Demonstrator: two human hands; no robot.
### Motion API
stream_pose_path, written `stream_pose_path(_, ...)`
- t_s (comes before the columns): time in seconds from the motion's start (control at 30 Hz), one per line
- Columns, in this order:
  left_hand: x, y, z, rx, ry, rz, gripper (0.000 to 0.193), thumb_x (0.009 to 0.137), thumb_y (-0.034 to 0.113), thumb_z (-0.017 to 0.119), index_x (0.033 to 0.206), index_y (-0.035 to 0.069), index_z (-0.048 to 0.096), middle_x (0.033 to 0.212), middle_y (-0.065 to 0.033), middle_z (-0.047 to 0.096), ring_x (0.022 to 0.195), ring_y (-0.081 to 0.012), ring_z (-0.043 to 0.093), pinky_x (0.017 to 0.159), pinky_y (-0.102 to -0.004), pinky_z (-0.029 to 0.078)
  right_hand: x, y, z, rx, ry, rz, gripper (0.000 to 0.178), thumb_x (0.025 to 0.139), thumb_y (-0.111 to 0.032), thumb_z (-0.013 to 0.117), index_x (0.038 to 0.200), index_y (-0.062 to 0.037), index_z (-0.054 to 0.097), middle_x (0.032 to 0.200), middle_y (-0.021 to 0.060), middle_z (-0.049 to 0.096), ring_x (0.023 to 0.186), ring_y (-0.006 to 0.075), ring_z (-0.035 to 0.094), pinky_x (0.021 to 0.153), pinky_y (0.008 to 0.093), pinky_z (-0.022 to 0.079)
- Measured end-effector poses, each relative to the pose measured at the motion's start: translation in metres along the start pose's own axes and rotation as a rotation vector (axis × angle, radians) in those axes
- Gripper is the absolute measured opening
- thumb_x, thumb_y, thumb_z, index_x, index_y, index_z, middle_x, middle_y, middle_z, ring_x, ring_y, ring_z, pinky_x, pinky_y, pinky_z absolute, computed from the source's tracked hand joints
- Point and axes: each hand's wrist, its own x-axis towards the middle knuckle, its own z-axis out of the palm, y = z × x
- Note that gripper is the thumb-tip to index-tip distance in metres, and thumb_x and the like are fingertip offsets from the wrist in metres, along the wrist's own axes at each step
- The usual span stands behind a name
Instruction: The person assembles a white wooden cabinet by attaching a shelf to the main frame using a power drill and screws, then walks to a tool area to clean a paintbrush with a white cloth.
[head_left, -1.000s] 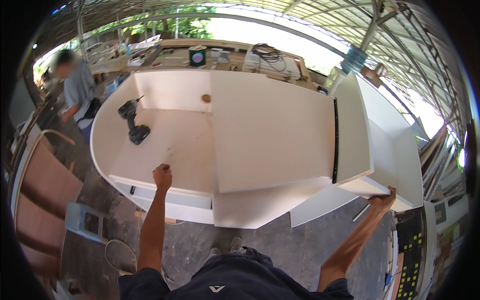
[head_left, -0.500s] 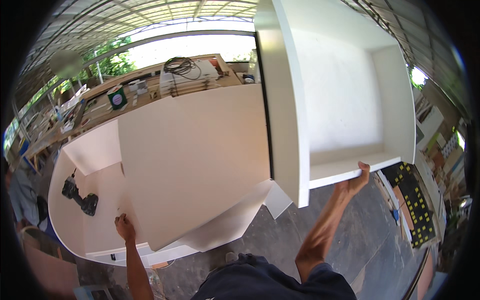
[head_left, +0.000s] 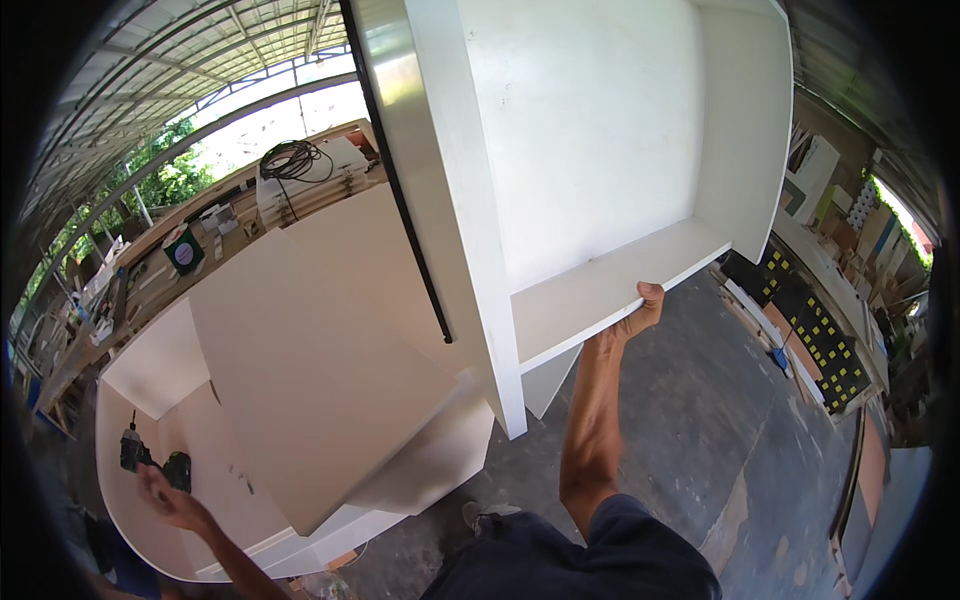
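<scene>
A large white drawer (head_left: pixel 600 130), its hollow side facing me, stands tilted up at the right. My right hand (head_left: pixel 640 312) grips its lower edge, thumb over the rim and fingers underneath. Along the drawer's left side runs a black strip that looks like a slide rail (head_left: pixel 405 215). My left hand (head_left: pixel 175 500), slightly blurred, reaches to the black cordless drill (head_left: pixel 176 470) with its fingers stretched out; it partly covers the drill, and whether they touch I cannot tell. The drill lies in the pale, round-ended cabinet (head_left: pixel 215 515), partly covered by a flat pale panel (head_left: pixel 310 370).
Behind the cabinet, a workbench (head_left: pixel 235 240) bears a green can (head_left: pixel 184 250), a coiled black cable (head_left: pixel 292 160) and scraps. On the grey floor (head_left: pixel 680 420) at right lies a black board with yellow squares (head_left: pixel 815 330). Stacked boards (head_left: pixel 880 225) stand farther right.
My left hand has left the cabinet floor beside the panel and moved left to the drill. The view has turned right; my right hand keeps its hold on the drawer's lower edge.
</scene>
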Motion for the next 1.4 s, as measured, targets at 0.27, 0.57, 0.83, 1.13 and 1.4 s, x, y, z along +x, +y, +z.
stream_pose_path(0.27, 0.043, 0.411, 0.076, -0.861, -0.615, 0.152, 0.084, 0.083, 0.053, 0.052, 0.145, 0.000, 0.032, 0.148, -0.0133, 0.040, 0.131, -0.0286, 0.045, 0.104, -0.0391, 0.041, -0.002, -0.007, 0.007, -0.011, -0.012, -0.118, 0.055, 0.060, -0.017, 0.056, 0.108, 0.0082, 0.053, 0.088, 0.0218, 0.063, 0.073, 0.0362, 0.067, 0.067, 0.0444, 0.061)
stream_pose_path(0.57, -0.028, 0.513, 0.163, -1.377, -1.009, -0.129, 0.048, 0.081, 0.035, 0.064, 0.111, -0.003, 0.063, 0.098, -0.0141, 0.064, 0.090, -0.0209, 0.064, 0.077, -0.0316, 0.050, 0.021, -0.010, -0.017, 0.019, 0.034, 0.012, 0.061, 0.056, -0.017, 0.052, 0.112, 0.0072, 0.054, 0.100, 0.0214, 0.062, 0.090, 0.0358, 0.065, 0.082, 0.0464, 0.057)
stream_pose_path(0.83, -0.078, 0.563, 0.170, -1.479, -0.873, -0.148, 0.032, 0.074, 0.023, 0.066, 0.095, 0.000, 0.065, 0.081, -0.0108, 0.063, 0.074, -0.0203, 0.061, 0.067, -0.0313, 0.049, 0.059, -0.032, -0.038, -0.170, 0.267, 0.218, 0.049, 0.073, -0.022, 0.056, 0.114, 0.0056, 0.055, 0.105, 0.0173, 0.061, 0.096, 0.0307, 0.063, 0.083, 0.0390, 0.054)
stream_pose_path(1.13, -0.077, 0.564, 0.158, -1.312, -0.756, -0.136, 0.027, 0.072, 0.021, 0.066, 0.089, 0.000, 0.065, 0.080, -0.0101, 0.061, 0.072, -0.0217, 0.060, 0.066, -0.0323, 0.050, 0.066, -0.027, -0.044, -0.760, 0.274, 0.330, 0.050, 0.082, -0.018, 0.071, 0.117, 0.0111, 0.049, 0.108, 0.0178, 0.056, 0.096, 0.0287, 0.061, 0.080, 0.0426, 0.054)
stream_pose_path(1.4, -0.073, 0.522, 0.185, -1.086, -0.650, -0.195, 0.043, 0.071, 0.022, 0.066, 0.107, 0.000, 0.056, 0.086, -0.0093, 0.058, 0.075, -0.0207, 0.059, 0.068, -0.0325, 0.050, 0.063, -0.018, -0.057, -0.884, 0.102, 0.770, 0.043, 0.094, -0.025, 0.055, 0.111, 0.0138, 0.052, 0.091, 0.0224, 0.064, 0.064, 0.0260, 0.068, 0.050, 0.0315, 0.059)
